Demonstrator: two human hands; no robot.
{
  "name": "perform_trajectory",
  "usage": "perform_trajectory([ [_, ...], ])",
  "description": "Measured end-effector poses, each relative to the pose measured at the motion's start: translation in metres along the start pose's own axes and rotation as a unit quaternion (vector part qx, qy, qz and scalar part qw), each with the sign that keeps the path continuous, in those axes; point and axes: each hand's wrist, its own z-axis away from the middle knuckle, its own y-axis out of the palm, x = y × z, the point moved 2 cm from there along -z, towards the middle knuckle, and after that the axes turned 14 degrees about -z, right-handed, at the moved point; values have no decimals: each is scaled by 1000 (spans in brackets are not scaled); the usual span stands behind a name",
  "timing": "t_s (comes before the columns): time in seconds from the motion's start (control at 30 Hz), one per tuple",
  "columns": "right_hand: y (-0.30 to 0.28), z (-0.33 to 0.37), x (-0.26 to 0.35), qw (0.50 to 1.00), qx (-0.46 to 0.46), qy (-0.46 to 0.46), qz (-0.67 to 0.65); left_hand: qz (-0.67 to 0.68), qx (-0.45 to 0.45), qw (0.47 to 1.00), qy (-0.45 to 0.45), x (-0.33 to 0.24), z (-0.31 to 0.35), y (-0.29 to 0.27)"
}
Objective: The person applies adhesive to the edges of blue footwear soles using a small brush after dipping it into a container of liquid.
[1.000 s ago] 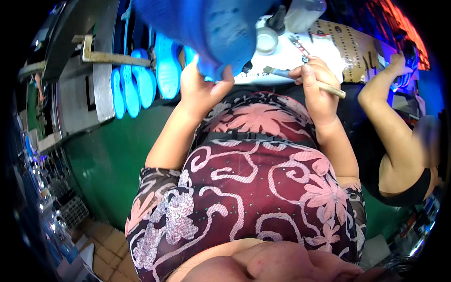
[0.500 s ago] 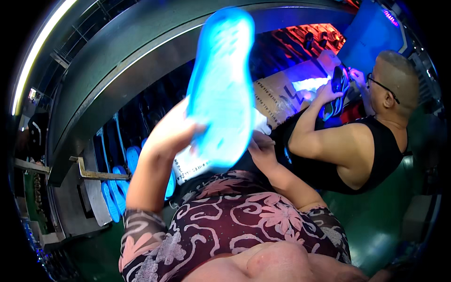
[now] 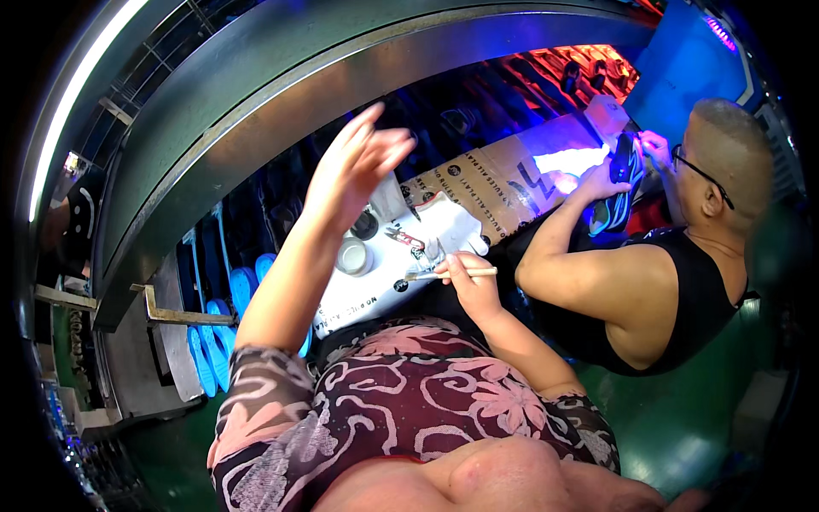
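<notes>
Grips wooden-handled paintbrush [image 3: 428, 274] between the fingers of right hand [image 3: 474, 293] over white printed sheet [image 3: 375, 294], long axis crosswise, bristles leftward, toward round jar [image 3: 353, 257] nearer to brush tip than to raised left hand [image 3: 357, 166], empty with fingers extended.

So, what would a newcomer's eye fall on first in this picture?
Probably the white-violet glow at upper right, beside a co-worker who holds a dark shoe with blue lines. Next, perhaps, the raised left hand, open and empty, above and slightly left of the centre. Near the middle, the right hand holds a brush with a pale handle.
</notes>
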Motion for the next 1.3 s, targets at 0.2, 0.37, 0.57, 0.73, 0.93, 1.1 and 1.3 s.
perform_trajectory([
  [0.2,27,-2,-4,996,16,66,-56,-335,-256,884,-201,42,201,-174],
  [0.37,39,-7,1,991,20,111,-65,-726,-239,609,-212,61,301,-214],
  [0.57,45,-7,-4,989,15,142,-42,-771,-212,474,-369,91,310,-218],
  [0.73,46,-20,-9,990,16,140,-16,-719,-269,527,-364,91,308,-226],
  [0.93,78,-57,-23,993,62,92,35,-161,-382,868,-273,89,323,-224],
  [1.1,105,-80,-50,975,149,-10,166,72,-327,890,-309,85,331,-214],
  [1.3,117,-84,-67,950,189,-33,245,126,-299,894,-310,93,333,-213],
])
